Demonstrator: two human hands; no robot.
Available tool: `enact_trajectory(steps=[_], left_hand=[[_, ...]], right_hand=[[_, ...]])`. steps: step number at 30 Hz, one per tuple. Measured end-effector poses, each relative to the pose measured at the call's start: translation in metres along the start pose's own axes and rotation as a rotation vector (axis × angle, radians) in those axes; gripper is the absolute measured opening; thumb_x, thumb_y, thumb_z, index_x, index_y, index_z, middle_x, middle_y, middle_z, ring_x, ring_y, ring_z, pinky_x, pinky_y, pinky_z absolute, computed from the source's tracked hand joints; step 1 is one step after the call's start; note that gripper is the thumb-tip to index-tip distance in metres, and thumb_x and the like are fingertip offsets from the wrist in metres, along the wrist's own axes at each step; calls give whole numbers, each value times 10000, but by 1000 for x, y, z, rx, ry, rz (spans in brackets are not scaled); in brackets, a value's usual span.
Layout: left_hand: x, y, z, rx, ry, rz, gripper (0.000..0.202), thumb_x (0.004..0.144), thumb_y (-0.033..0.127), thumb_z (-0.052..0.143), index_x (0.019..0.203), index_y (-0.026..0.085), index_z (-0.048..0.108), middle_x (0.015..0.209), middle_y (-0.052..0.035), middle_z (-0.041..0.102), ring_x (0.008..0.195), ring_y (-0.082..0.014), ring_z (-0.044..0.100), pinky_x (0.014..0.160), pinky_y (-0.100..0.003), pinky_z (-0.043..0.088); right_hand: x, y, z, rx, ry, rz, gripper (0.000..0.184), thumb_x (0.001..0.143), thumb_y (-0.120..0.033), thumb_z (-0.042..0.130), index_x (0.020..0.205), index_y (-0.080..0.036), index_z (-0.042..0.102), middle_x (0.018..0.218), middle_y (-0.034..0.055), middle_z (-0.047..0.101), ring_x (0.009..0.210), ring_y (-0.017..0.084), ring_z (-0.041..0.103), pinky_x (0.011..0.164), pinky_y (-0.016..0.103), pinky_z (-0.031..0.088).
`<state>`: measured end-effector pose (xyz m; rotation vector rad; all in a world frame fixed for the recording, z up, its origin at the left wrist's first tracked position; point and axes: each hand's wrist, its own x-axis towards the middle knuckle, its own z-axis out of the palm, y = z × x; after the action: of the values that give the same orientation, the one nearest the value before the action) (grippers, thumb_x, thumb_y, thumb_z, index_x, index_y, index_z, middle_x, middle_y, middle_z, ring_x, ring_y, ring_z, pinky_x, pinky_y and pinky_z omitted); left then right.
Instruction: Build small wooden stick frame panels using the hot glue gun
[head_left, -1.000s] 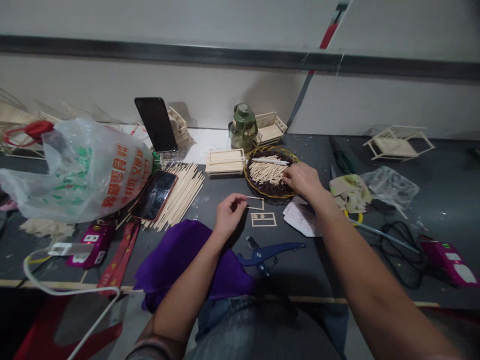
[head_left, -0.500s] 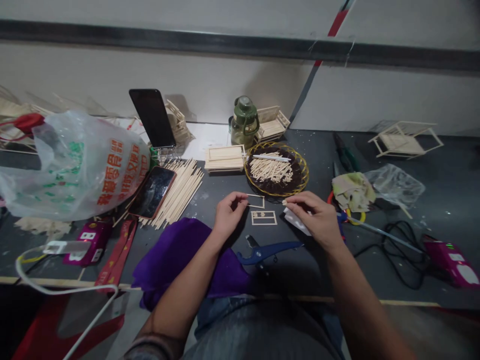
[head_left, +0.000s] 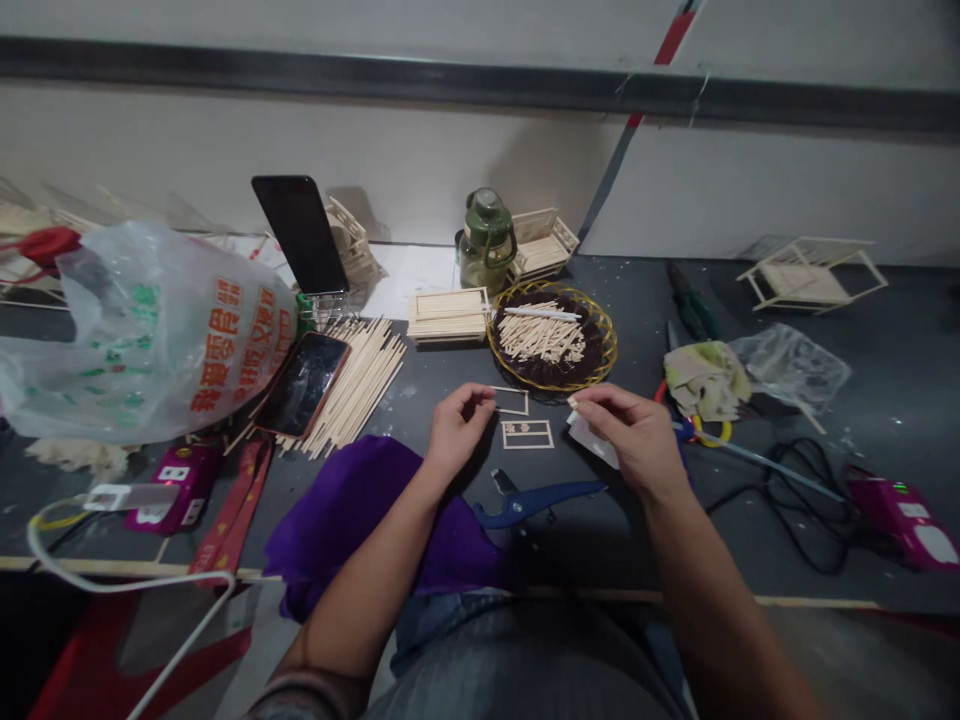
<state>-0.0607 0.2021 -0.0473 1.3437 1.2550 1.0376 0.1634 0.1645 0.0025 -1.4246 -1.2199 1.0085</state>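
My left hand [head_left: 457, 428] is closed, its fingertips pinching the left end of a small open frame of thin wooden sticks [head_left: 512, 401] that lies on the dark table. My right hand [head_left: 634, 432] is closed in a pinch on a short wooden stick [head_left: 572, 403], just right of that frame and above a white paper scrap [head_left: 592, 440]. A second small stick frame [head_left: 527, 435] lies flat between my hands. Behind them a round wire basket [head_left: 604, 340] holds several short sticks. Blue-handled cutters [head_left: 536, 500] lie in front of the frames.
A bundle of long sticks [head_left: 360, 385] and a phone [head_left: 304, 384] lie at the left beside a printed plastic bag [head_left: 142, 335]. Purple cloth [head_left: 360, 510] covers the near edge. A propped phone [head_left: 300, 235], green lantern [head_left: 485, 240], stick models [head_left: 806, 275], cables [head_left: 810, 500] and pink devices [head_left: 904, 515] surround the area.
My right hand left the basket and came back toward me with a short stick pinched in its fingers, stopping beside the open frame. My left hand has kept its hold on the frame.
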Motion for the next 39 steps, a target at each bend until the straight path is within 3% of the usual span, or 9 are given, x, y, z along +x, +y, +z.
enact_trajectory(steps=[3, 7, 12, 15, 21, 30, 39], left_hand=[[0, 0, 0, -4, -5, 5, 146, 819, 273, 634, 911, 170, 681, 833, -33, 700, 713, -141, 600, 698, -251, 456], [0, -1, 0, 3, -6, 8, 154, 819, 282, 631, 909, 168, 683, 818, -31, 696, 699, -137, 590, 685, -246, 449], [1, -4, 0, 4, -12, -5, 164, 813, 285, 633, 917, 169, 683, 790, -21, 684, 651, -123, 562, 640, -234, 429], [1, -4, 0, -1, -14, -9, 161, 813, 283, 634, 915, 168, 680, 776, -16, 675, 631, -115, 548, 619, -228, 416], [1, -3, 0, -1, -11, -8, 150, 810, 276, 634, 911, 176, 684, 788, -16, 683, 647, -120, 567, 637, -231, 433], [2, -3, 0, -35, -17, -5, 142, 806, 256, 633, 905, 165, 680, 777, -17, 675, 636, -113, 546, 630, -231, 422], [1, -3, -1, -20, -21, -4, 157, 811, 267, 624, 912, 164, 685, 776, -21, 673, 649, -122, 553, 636, -238, 424]], right_hand=[[16, -14, -13, -191, 137, -194, 140, 809, -358, 726, 874, -235, 740, 876, 23, 694, 790, 165, 617, 703, 292, 476], [44, -20, -28, -439, 252, -362, 149, 831, -362, 682, 883, -231, 730, 845, 31, 686, 706, 167, 600, 649, 304, 473], [70, -10, -34, -793, 85, -357, 179, 866, -303, 593, 915, -217, 742, 906, 55, 709, 812, 204, 640, 708, 320, 467], [77, -9, -34, -921, 50, -310, 210, 877, -298, 559, 918, -215, 747, 954, 66, 719, 875, 224, 648, 744, 328, 459], [91, -12, -25, -1064, -60, -293, 202, 874, -307, 554, 876, -232, 742, 902, 47, 719, 813, 215, 627, 653, 304, 396], [118, 14, -5, -1276, -347, -340, 142, 864, -211, 589, 892, -219, 728, 907, 66, 703, 859, 210, 581, 686, 289, 361], [115, 6, 2, -1419, -407, -438, 194, 920, -212, 516, 912, -198, 709, 932, 109, 670, 873, 226, 539, 671, 303, 330]])
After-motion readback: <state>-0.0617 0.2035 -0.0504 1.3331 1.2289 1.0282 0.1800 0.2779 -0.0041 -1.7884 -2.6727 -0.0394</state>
